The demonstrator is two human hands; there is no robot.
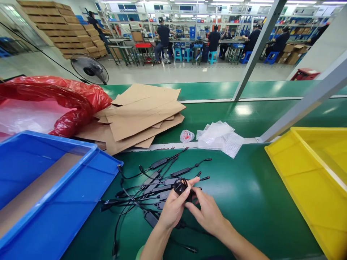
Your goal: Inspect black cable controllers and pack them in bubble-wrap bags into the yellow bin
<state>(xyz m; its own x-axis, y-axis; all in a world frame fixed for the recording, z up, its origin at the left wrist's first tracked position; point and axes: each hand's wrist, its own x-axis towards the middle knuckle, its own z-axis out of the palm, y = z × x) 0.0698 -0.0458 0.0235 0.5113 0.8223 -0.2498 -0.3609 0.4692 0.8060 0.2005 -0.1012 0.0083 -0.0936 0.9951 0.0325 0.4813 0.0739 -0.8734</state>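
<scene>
A black cable (180,186), coiled into a small bundle with a dark plastic part, is held above the bench. My left hand (172,208) is closed round it, thumb on top and index finger stretched out to the right. From the other side, my right hand (208,212) pinches the bundle's right end; its fingertips partly hide what they grip. Under and left of my hands lies a loose pile of black cables with inline boxes (151,186), their plugs pointing several ways. Another boxed cable (181,172) lies just beyond my fingers.
A blue bin (94,173) stands at left, a yellow bin (300,180) at right. Farther back on the green bench (244,195) lie cardboard sheets (146,112), a small clear bag (187,136), bubble-wrap pouches (221,135) and a red plastic bag (81,94). A metal post (255,54) rises behind.
</scene>
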